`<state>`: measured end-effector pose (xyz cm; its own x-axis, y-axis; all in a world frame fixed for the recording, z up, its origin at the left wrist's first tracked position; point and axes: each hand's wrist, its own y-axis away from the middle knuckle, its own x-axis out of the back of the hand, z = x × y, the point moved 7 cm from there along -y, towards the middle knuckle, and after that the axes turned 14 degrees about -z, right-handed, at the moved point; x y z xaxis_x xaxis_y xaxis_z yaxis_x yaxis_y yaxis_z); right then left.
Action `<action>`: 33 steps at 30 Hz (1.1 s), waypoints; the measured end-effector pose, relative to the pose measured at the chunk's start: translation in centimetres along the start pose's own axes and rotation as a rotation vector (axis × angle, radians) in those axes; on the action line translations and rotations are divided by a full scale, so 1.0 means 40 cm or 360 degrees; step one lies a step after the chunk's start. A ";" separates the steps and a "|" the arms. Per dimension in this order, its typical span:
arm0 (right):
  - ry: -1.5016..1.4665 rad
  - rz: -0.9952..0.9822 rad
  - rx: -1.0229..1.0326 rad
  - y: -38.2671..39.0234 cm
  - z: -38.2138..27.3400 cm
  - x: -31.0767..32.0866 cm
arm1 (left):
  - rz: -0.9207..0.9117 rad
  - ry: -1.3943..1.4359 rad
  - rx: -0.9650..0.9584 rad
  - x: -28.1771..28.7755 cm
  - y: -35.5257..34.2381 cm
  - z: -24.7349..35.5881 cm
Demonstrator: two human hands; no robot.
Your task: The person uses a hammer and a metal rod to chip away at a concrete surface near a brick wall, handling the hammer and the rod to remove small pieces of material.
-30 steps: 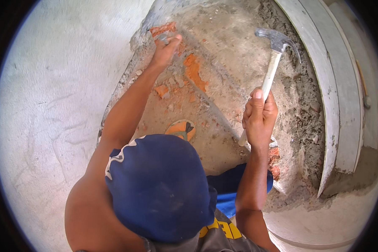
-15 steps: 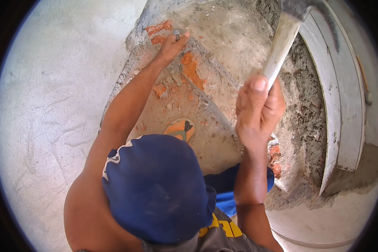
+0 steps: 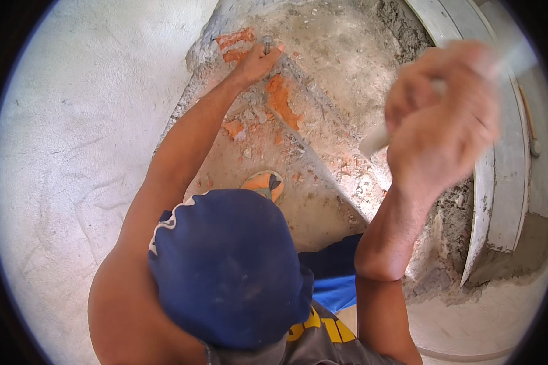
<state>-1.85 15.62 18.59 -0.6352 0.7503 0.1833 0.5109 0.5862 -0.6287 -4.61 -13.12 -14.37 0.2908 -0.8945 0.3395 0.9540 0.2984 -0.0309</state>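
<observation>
Head view: left hand has its grip closed round an upright-looking steel chisel; only the top end pokes out above the fist, tip hidden, so can't tell where it bites. Chisel sits upper centre, just right of the chipped red brick at the broken wall edge. Right hand is up at upper right, motion-blurred, grip wrapped round the white handle of a hammer. Handle butt sticks out left of the fist; the other end runs to upper right, too blurred to make out the head. Hammer and chisel well apart. Below the left hand: bare orange brick patch, then loose rubble on the dusty floor. Orange sandal with dark strap shows just above the blue cap; blue trousers right of the cap. Smooth white surface fills the left side. Far right: long pale boards, curved by the lens, with a thin wooden-handled tool beside them and grey mortar at their lower end.
</observation>
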 end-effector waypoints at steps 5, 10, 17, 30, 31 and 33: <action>0.0753 -0.0363 -0.0252 0.100 0.258 -0.080 | -0.0069 0.0008 -0.0109 -0.007 -0.016 0.010; 0.0758 -0.0664 -0.1027 0.127 0.340 -0.051 | -0.0151 -0.0105 0.0078 -0.023 0.017 0.088; 0.0187 0.0296 0.0204 0.002 0.051 0.050 | -0.0225 -0.0073 0.0051 -0.011 -0.010 0.071; 0.0221 0.0006 -0.0182 0.004 0.044 0.054 | -0.0205 -0.0118 0.0128 -0.016 -0.005 0.063; 0.0367 -0.0096 -0.0305 0.023 0.091 0.030 | -0.0167 -0.0128 0.0167 -0.021 -0.002 0.057; 0.0672 -0.0285 -0.0551 0.078 0.219 -0.013 | -0.0238 -0.0156 0.0172 -0.042 -0.017 0.057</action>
<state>-5.00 14.40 9.90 -0.4793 0.6454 0.5948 0.6217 0.7280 -0.2890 -5.92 -11.08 -12.78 0.1326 -0.8964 0.4229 0.9709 0.2032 0.1263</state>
